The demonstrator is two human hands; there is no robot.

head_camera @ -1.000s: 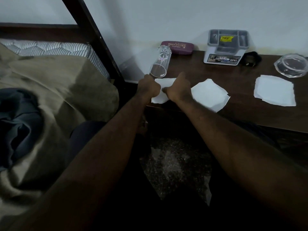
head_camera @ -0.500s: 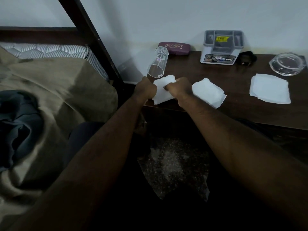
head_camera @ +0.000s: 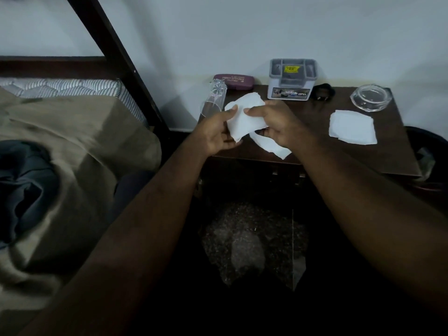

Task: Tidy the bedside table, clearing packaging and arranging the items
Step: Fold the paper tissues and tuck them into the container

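Head view: the crumpled white paper sheet (head_camera: 244, 117) hangs above the near left part of the dark wooden desk (head_camera: 363, 156), its long axis running far to near. The left hand (head_camera: 218, 134) pinches its left edge, and the right hand (head_camera: 274, 122) pinches its right edge.

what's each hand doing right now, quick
Left hand: holding, pinching the left edge of the white paper sheet.
Right hand: holding, pinching the same sheet's right edge.
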